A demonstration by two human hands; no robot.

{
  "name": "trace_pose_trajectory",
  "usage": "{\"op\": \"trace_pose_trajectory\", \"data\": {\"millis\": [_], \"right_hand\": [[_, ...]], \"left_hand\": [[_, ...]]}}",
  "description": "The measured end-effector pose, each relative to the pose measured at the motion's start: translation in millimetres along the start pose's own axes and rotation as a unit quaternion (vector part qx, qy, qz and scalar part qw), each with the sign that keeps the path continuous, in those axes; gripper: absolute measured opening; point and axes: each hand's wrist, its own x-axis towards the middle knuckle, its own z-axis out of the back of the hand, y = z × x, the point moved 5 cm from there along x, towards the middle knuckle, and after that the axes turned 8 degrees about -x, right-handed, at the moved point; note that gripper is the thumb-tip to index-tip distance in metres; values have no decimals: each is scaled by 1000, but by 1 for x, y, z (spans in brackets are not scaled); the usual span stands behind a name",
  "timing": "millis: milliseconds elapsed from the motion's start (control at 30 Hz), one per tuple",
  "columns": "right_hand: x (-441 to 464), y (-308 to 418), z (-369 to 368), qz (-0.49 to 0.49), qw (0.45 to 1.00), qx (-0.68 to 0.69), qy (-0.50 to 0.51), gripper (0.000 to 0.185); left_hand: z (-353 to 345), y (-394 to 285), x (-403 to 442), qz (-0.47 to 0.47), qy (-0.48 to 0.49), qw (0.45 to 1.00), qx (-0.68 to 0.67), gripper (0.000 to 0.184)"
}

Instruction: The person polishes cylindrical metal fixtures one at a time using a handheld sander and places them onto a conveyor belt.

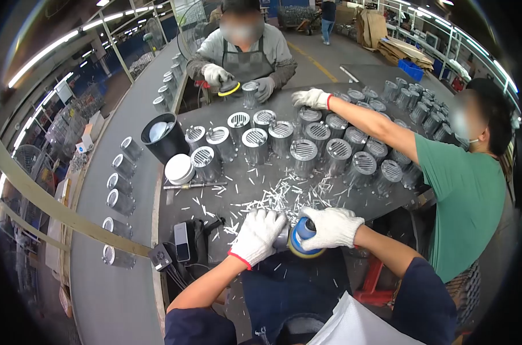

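Observation:
My left hand (pixel 259 234), in a white glove with a red cuff, is closed round a grey metal part (pixel 281 239), mostly hidden by the fingers. Just to its right, my right hand (pixel 333 227), gloved too, is wrapped round a blue sander (pixel 304 234) with a yellow edge on its pad. The sander's pad is against or very close to the end of the part. Both hands are at the front edge of the dark table, where many small white strips (pixel 284 195) lie scattered. Beyond the strips stand several metal cylinders (pixel 254 138) with slotted tops.
A conveyor (pixel 94 230) carrying metal cylinders runs along the left. A black bin (pixel 164 140), white discs (pixel 180 169) and a phone-like device (pixel 182 241) are left of my hands. One co-worker (pixel 243 52) holds a sander opposite; another (pixel 462 172) reaches in from the right.

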Motion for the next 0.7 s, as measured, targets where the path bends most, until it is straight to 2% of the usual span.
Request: {"op": "trace_pose_trajectory", "data": {"millis": [133, 200, 300, 333, 400, 433, 467, 567, 667, 700], "right_hand": [[-17, 1, -2, 20, 999, 40, -5, 97], [-29, -2, -6, -7, 999, 47, 11, 95], [-48, -22, -9, -61, 992, 109, -35, 91], [-54, -26, -5, -63, 992, 107, -31, 91], [-70, -36, -4, -122, 978, 162, -46, 93], [-71, -45, -11, -117, 975, 170, -76, 95], [-73, -49, -16, -118, 976, 167, -71, 95], [-81, -62, -19, -103, 959, 207, -166, 92], [-81, -66, -18, -82, 951, 207, -214, 83], [-80, -65, -19, -87, 952, 206, -210, 81]], "left_hand": [[6, 3, 7, 6, 48, 999, -25, 85], [9, 8, 15, 14, 71, 997, -35, 85], [15, 20, 28, 85, 243, 961, -101, 87], [28, 19, 37, 84, 243, 961, -106, 87], [32, 14, 37, 91, 323, 930, -151, 92], [14, 14, 38, 55, 305, 941, -133, 91], [8, 15, 37, 55, 305, 941, -140, 91], [16, 8, 44, 28, 196, 980, -37, 87], [0, 7, 35, -13, 23, 1000, -8, 82], [2, 6, 38, 19, 79, 996, -41, 84]]}}
